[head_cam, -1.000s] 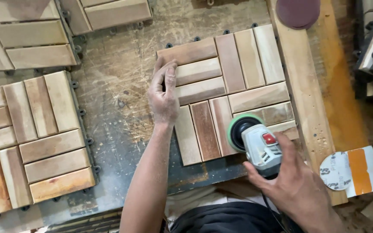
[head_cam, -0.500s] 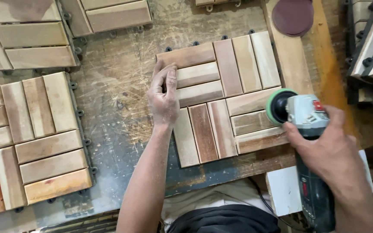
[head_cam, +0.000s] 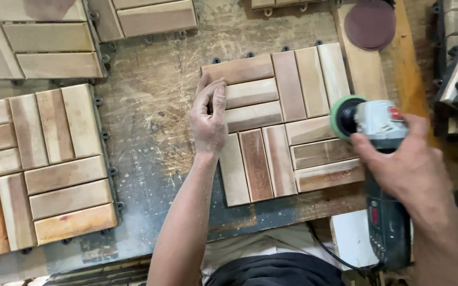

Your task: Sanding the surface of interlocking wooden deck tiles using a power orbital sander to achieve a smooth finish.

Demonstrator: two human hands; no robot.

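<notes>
Tan-and-brown slatted wooden tile (head_cam: 279,127); green-rimmed grey sander (head_cam: 369,124).

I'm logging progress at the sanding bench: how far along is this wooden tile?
Done: can't tell; the slats show no clear sanded finish. In hand: the left hand presses flat on the tile's left edge, while the right hand holds the sander, its green pad at the tile's right edge. Left: other tiles lie nearby on the bench, and a spare sanding disc waits.
</notes>
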